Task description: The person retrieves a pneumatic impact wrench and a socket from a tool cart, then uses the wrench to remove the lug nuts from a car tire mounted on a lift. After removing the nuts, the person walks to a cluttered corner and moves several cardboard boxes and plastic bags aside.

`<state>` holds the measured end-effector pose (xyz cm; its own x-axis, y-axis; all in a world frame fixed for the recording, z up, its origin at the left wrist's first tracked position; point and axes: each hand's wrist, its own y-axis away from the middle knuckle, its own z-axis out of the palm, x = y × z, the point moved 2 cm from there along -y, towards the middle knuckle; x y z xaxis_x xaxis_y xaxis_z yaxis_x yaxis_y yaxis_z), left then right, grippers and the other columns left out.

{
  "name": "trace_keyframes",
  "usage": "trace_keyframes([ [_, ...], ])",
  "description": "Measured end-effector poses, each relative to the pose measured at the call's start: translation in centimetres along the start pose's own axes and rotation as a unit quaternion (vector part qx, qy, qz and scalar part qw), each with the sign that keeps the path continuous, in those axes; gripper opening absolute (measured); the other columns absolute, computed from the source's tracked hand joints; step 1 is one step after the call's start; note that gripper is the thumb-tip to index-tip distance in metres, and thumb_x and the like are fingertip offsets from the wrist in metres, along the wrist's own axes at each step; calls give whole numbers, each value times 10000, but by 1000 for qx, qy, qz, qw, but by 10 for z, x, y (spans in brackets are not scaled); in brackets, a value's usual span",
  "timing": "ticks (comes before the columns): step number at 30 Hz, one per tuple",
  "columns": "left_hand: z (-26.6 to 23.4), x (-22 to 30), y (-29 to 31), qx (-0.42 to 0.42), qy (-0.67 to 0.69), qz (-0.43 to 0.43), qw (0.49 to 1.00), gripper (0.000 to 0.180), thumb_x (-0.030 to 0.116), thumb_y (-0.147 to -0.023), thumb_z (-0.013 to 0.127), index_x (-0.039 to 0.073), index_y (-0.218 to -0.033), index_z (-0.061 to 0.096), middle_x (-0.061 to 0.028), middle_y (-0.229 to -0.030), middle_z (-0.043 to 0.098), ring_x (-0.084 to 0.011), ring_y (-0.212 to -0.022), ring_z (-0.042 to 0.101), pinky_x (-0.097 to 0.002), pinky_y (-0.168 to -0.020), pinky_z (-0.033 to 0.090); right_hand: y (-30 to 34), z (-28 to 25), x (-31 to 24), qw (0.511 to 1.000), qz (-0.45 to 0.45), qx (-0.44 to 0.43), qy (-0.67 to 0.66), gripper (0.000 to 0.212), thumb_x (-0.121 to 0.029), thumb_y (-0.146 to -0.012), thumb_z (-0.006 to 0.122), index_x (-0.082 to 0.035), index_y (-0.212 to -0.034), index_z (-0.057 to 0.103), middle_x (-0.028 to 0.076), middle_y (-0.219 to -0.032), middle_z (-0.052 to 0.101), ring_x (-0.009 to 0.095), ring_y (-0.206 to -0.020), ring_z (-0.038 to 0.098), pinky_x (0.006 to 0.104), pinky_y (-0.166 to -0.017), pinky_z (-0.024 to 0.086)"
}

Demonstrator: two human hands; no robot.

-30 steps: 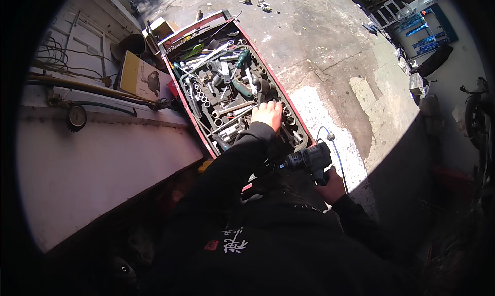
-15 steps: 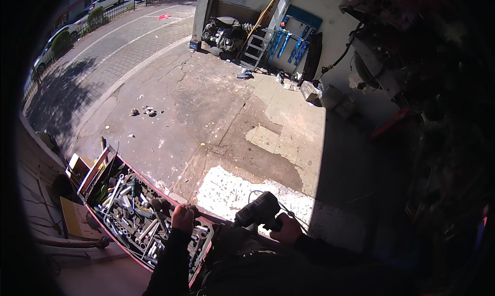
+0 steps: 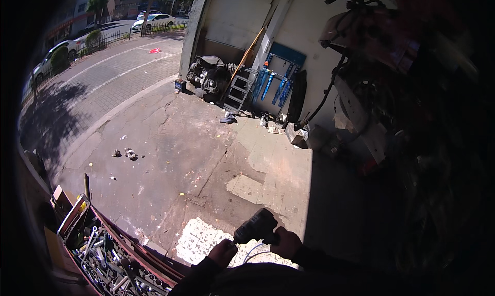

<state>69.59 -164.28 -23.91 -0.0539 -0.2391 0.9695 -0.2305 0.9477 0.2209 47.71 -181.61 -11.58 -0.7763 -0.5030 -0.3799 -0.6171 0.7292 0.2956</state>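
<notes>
Open-fronted workshop: concrete floor [image 3: 149,136], cracked, gritty, sunlit; speckled white patch [image 3: 193,239], rough-edged, behind the hands; grey stepladder [image 3: 240,92], flat-runged, by the far wall.

Power tool [image 3: 256,226]: black, blocky body tapering to a narrow nose; held up between both hands, nose toward the left.

Right hand [image 3: 287,243]: wrapped round the tool's handle.

Left hand [image 3: 224,252]: fingers curled at the nose; whether they grip it or a small part there cannot be told.

Blue cord [image 3: 252,250]: thin, smooth, looped beneath the tool.

Toolbox [image 3: 124,242]: long, red-edged, lower left; heaped with round, hollow sockets [image 3: 149,275] and shiny metal wrenches.

Handling, as judged: handle held firm, trigger untouched while fingers are at the nose; any push straight along its axis; cord clear.
</notes>
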Motion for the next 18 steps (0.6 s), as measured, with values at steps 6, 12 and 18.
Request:
trace_keyframes([
  [6,-50,2,-101,-306,285,-133,899,363,414,-1054,641,74,-1171,595,-19,-821,588,-136,-679,563,-303,-595,468,-71,-21,18,999,-27,34,-7,534,-341,-779,797,-49,-1180,599,219,-1025,731,409,-984,724,498,-836,578],
  [12,-85,-2,-247,-322,310,-57,893,521,592,-1090,489,86,-1197,548,-13,-786,540,-132,-620,506,-296,-549,424,-194,-47,13,994,-50,97,9,477,-321,-779,797,-58,-1137,625,186,-962,728,392,-924,731,477,-809,584],
  [18,-184,56,-385,-57,227,-57,971,455,540,-1112,420,106,-1075,552,-22,-668,525,-146,-497,479,-315,-432,383,-329,-77,-52,987,12,152,-47,334,-316,-830,782,-79,-1029,657,153,-957,708,385,-931,716,471,-798,580],
])
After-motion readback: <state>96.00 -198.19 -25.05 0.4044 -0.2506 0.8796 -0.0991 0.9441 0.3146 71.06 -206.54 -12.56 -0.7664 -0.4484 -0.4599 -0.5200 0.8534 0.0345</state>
